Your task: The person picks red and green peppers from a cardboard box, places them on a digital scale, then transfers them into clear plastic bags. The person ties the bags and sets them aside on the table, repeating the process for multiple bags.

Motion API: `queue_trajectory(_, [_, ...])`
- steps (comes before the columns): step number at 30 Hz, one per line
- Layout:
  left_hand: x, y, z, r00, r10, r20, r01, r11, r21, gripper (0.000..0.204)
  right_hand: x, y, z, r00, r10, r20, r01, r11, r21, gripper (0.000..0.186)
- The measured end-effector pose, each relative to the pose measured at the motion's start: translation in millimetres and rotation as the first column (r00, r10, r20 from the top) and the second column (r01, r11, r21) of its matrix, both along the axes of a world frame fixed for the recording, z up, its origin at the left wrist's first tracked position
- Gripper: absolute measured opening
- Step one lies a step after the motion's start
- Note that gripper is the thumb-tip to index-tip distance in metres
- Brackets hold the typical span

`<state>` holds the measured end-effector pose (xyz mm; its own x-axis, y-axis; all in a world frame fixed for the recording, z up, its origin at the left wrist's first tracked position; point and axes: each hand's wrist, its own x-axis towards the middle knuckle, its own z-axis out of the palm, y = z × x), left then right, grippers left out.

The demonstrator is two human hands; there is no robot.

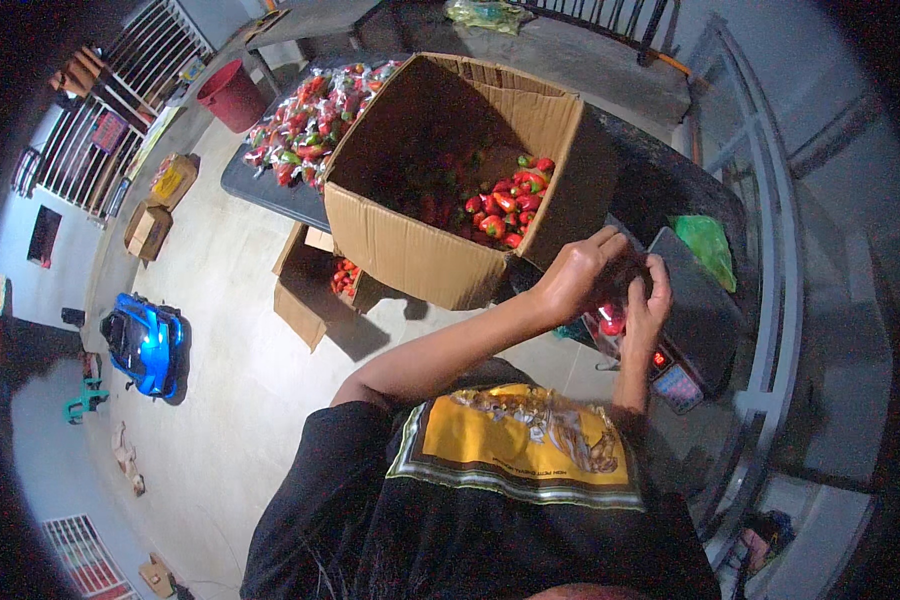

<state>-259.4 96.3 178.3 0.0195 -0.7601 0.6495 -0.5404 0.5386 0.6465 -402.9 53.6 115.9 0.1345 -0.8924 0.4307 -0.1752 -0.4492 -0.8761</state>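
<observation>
A clear plastic bag of red peppers point(610, 318) hangs between my hands, beside the large cardboard box. My left hand point(575, 275) is closed at the bag's upper part, its fingers bent and partly hidden. On the bag's other side, my right hand point(650, 305) pinches the plastic with thumb and fingers. Just below the right hand is a digital scale point(677, 385) with a lit red display and a keypad. Loose red and some greenish peppers point(505, 205) lie inside the open cardboard box point(420, 245).
Many filled pepper bags point(305, 125) are heaped on the dark table point(270, 195) behind the box. A green plastic bag point(705, 250) lies at right. A smaller box point(300, 290) with peppers stands on the floor. Farther off are a red bucket point(232, 95) and a blue toy car point(145, 345).
</observation>
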Motion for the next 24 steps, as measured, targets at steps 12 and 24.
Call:
queue_trajectory(12, [9,-26,45,0.978,0.027,0.209,-0.032,0.999,0.023,0.04,-10,-18,31,0.987,-0.022,0.16,0.011,0.998,0.067,0.041])
queue_trajectory(24, [112,-21,44,0.957,-0.287,-0.04,0.288,0.958,0.006,0.019,85,-1,67,0.929,0.211,0.303,-0.293,0.921,0.257,0.033])
